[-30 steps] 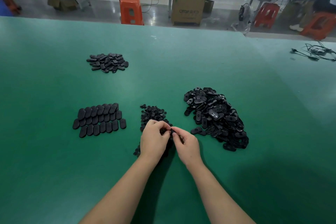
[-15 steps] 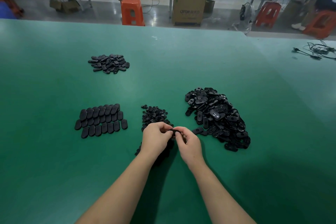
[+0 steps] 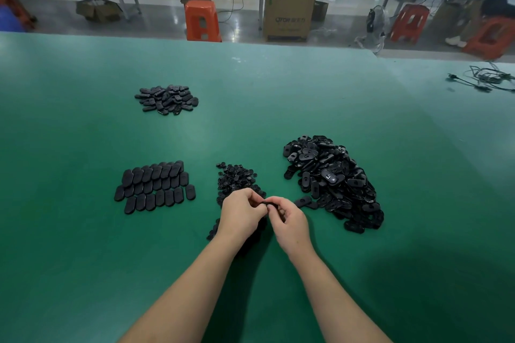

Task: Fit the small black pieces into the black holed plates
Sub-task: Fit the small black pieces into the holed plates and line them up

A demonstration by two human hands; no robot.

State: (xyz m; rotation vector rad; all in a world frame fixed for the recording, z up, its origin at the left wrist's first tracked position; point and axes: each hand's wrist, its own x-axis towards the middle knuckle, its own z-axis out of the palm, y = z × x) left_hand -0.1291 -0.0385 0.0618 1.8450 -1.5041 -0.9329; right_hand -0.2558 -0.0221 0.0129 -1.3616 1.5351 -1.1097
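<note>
My left hand (image 3: 242,216) and my right hand (image 3: 289,220) meet fingertip to fingertip just above the green table. Together they pinch a black holed plate (image 3: 271,205), mostly hidden by the fingers. Whether a small piece sits in it cannot be seen. Just beyond and under my left hand lies a heap of small black pieces (image 3: 237,179). To the right is a large pile of loose holed plates (image 3: 331,181). Left of my hands, flat plates (image 3: 156,185) lie in neat overlapping rows.
A smaller heap of black plates (image 3: 167,99) sits further back on the left. Black cables (image 3: 485,79) lie at the table's far right edge. Beyond the green table (image 3: 83,259) are orange stools (image 3: 202,21), a cardboard box (image 3: 289,11) and a long workbench.
Both hands have stayed together over the small-piece heap. The fingers have shifted slightly around the plate they hold. The view has tilted a little.
</note>
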